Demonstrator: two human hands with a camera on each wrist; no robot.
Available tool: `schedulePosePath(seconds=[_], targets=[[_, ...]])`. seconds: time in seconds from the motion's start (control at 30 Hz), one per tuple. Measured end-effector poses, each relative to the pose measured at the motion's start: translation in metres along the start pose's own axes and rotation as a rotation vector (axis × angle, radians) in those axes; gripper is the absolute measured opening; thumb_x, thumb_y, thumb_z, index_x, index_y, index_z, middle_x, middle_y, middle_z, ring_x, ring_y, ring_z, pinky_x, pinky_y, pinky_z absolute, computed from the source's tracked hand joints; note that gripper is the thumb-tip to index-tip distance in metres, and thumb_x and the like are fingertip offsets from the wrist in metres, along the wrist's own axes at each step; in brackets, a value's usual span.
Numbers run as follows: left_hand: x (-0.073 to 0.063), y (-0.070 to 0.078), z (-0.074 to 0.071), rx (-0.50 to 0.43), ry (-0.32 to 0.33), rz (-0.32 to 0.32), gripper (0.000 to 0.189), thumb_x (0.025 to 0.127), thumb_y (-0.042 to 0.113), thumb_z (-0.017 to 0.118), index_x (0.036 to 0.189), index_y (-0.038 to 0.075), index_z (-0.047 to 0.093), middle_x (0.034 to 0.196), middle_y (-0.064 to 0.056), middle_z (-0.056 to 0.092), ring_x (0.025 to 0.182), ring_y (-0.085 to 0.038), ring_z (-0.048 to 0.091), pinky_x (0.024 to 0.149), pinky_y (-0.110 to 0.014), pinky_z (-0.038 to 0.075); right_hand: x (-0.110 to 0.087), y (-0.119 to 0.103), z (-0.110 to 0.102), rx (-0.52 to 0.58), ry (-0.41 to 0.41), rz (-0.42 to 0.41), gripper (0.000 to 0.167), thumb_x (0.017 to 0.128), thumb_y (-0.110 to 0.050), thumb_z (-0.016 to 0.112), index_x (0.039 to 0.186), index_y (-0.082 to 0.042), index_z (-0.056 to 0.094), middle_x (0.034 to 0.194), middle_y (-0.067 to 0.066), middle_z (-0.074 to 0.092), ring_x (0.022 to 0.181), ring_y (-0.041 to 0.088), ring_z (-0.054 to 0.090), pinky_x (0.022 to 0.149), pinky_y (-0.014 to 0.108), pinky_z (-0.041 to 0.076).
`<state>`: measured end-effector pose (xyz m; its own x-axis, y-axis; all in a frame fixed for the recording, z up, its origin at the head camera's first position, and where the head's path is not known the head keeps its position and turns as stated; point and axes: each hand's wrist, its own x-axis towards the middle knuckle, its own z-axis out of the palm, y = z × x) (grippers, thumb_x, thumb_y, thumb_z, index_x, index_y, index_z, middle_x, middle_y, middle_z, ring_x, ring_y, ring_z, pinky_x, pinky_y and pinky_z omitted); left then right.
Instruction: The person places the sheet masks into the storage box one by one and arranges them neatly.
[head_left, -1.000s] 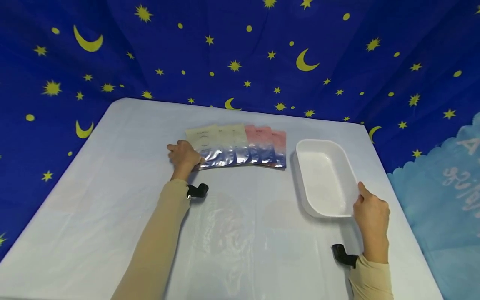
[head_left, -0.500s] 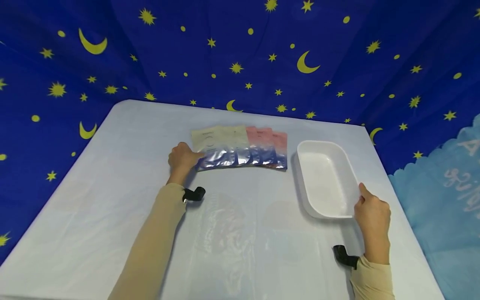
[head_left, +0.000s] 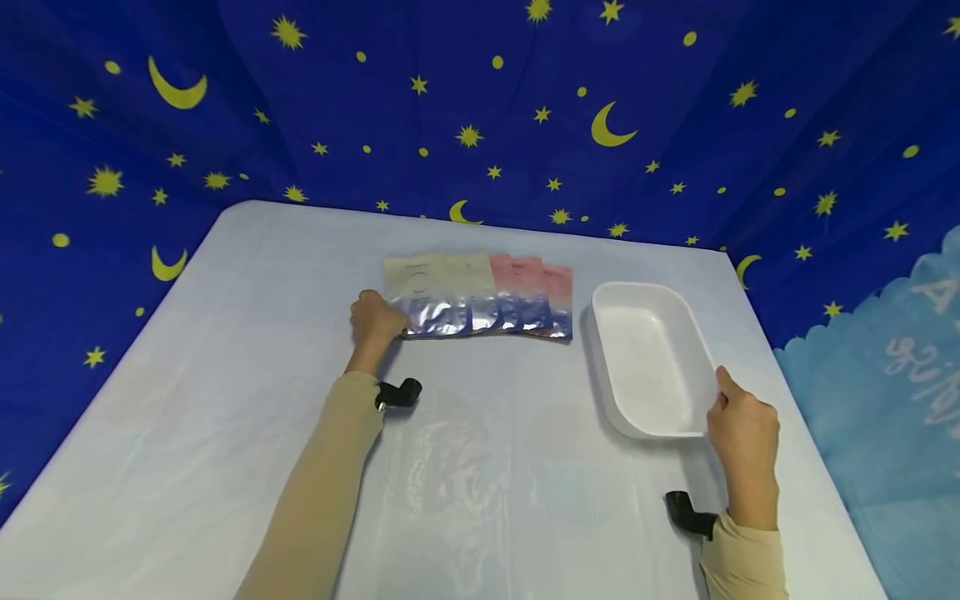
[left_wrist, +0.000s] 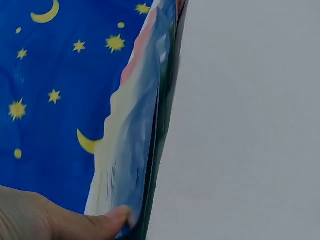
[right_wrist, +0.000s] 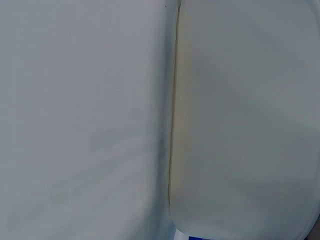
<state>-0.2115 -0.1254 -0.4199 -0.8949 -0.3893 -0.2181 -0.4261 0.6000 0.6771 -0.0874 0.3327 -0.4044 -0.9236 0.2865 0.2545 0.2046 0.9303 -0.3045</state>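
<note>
Flat foil sachets lie overlapping in a fanned row: the cream-topped ones (head_left: 442,292) on the left, the pink-topped ones (head_left: 528,287) on the right, all silvery blue below. At the left end of the row, my left hand (head_left: 375,318) pinches the lower corner of the leftmost cream sachet. In the left wrist view its thumb (left_wrist: 112,220) lies on top of that corner; the other fingers are hidden. My right hand (head_left: 744,425) grips the near right rim of a white rectangular tub (head_left: 611,367), which has nothing in it. The right wrist view shows the tub's pale interior (right_wrist: 245,115).
A white cover (head_left: 465,500) spreads over the table. Behind it hangs a blue cloth (head_left: 420,100) with yellow moons and stars; a light blue panel (head_left: 877,375) with white lettering is at the right. Black mounts (head_left: 400,392) sit at both wrists.
The leftmost cream sachet has slid slightly right, drawing closer to the others. The left hand's fingers have curled in at its corner. The right hand and the tub have stayed put.
</note>
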Motion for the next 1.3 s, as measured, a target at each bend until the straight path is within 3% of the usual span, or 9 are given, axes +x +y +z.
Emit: schedulePosePath(seconds=[0.1, 0.17, 0.3, 0.43, 0.6, 0.77, 0.9, 1.1, 1.3], targets=[[0.002, -0.007, -0.008, -0.055, 0.024, -0.008, 0.043, 0.073, 0.008, 0.076, 0.108, -0.013, 0.064, 0.109, -0.032, 0.066, 0.104, -0.046, 0.064, 0.083, -0.047, 0.057, 0.002, 0.0, -0.001, 0.005, 0.004, -0.008, 0.04, 0.092, 0.003, 0.046, 0.131, 0.005, 0.055, 0.116, 0.036, 0.058, 0.093, 0.06, 0.057, 0.082, 0.064, 0.046], [0.001, -0.008, -0.013, -0.143, -0.001, -0.016, 0.031, 0.076, 0.005, 0.072, 0.103, -0.011, 0.068, 0.099, -0.029, 0.07, 0.084, -0.034, 0.072, 0.073, -0.039, 0.06, 0.003, 0.0, -0.001, 0.003, -0.005, 0.0, 0.04, 0.093, 0.003, 0.046, 0.132, 0.005, 0.055, 0.116, 0.036, 0.057, 0.093, 0.06, 0.057, 0.082, 0.064, 0.047], [-0.006, 0.0, -0.021, -0.465, -0.109, -0.011, 0.023, 0.086, -0.004, 0.064, 0.107, -0.014, 0.065, 0.096, -0.025, 0.067, 0.055, -0.011, 0.068, 0.063, -0.026, 0.059, 0.003, 0.0, -0.002, -0.003, -0.013, 0.012, 0.04, 0.093, 0.002, 0.045, 0.132, 0.004, 0.055, 0.117, 0.036, 0.057, 0.094, 0.06, 0.056, 0.082, 0.064, 0.046], [-0.021, 0.026, -0.022, -0.704, -0.162, 0.033, 0.023, 0.089, -0.008, 0.061, 0.11, -0.016, 0.058, 0.095, -0.017, 0.06, 0.067, -0.012, 0.067, 0.068, -0.024, 0.06, 0.004, 0.0, -0.003, -0.004, -0.016, 0.016, 0.041, 0.093, 0.002, 0.045, 0.132, 0.004, 0.054, 0.118, 0.036, 0.057, 0.097, 0.061, 0.056, 0.084, 0.065, 0.046], [-0.051, 0.072, -0.001, -0.846, -0.217, 0.113, 0.016, 0.083, -0.011, 0.066, 0.098, -0.012, 0.061, 0.073, -0.005, 0.061, 0.056, -0.009, 0.061, 0.062, -0.025, 0.059, 0.004, 0.0, -0.003, -0.004, -0.016, 0.011, 0.04, 0.093, 0.002, 0.045, 0.133, 0.004, 0.054, 0.119, 0.036, 0.057, 0.096, 0.06, 0.056, 0.083, 0.064, 0.046], [-0.089, 0.111, 0.043, -0.846, -0.316, 0.185, 0.012, 0.081, -0.011, 0.069, 0.092, -0.011, 0.064, 0.074, -0.012, 0.066, 0.056, -0.009, 0.06, 0.057, -0.023, 0.057, 0.004, 0.0, -0.004, -0.005, -0.021, 0.022, 0.041, 0.093, 0.002, 0.045, 0.133, 0.004, 0.054, 0.12, 0.035, 0.056, 0.098, 0.06, 0.056, 0.083, 0.064, 0.046], [-0.119, 0.131, 0.081, -0.821, -0.398, 0.206, 0.013, 0.081, -0.013, 0.068, 0.092, -0.012, 0.063, 0.083, -0.022, 0.068, 0.061, -0.014, 0.063, 0.059, -0.027, 0.059, 0.003, 0.0, -0.003, -0.002, -0.029, 0.028, 0.041, 0.093, 0.002, 0.045, 0.134, 0.003, 0.054, 0.121, 0.035, 0.056, 0.1, 0.059, 0.056, 0.085, 0.065, 0.046], [-0.153, 0.138, 0.125, -0.693, -0.415, 0.236, 0.011, 0.081, -0.008, 0.072, 0.09, -0.009, 0.064, 0.077, -0.017, 0.067, 0.06, -0.026, 0.07, 0.053, -0.025, 0.057, 0.001, 0.002, 0.001, -0.001, 0.029, -0.018, 0.039, 0.091, 0.003, 0.047, 0.129, 0.005, 0.058, 0.115, 0.034, 0.059, 0.092, 0.061, 0.057, 0.077, 0.065, 0.046], [-0.167, 0.136, 0.142, -0.629, -0.429, 0.243, 0.014, 0.083, -0.002, 0.074, 0.093, -0.007, 0.067, 0.078, -0.015, 0.071, 0.058, -0.024, 0.071, 0.053, -0.025, 0.057, 0.0, 0.004, 0.001, -0.001, 0.053, -0.038, 0.04, 0.09, 0.003, 0.047, 0.128, 0.005, 0.059, 0.113, 0.034, 0.06, 0.091, 0.063, 0.056, 0.075, 0.066, 0.045]])
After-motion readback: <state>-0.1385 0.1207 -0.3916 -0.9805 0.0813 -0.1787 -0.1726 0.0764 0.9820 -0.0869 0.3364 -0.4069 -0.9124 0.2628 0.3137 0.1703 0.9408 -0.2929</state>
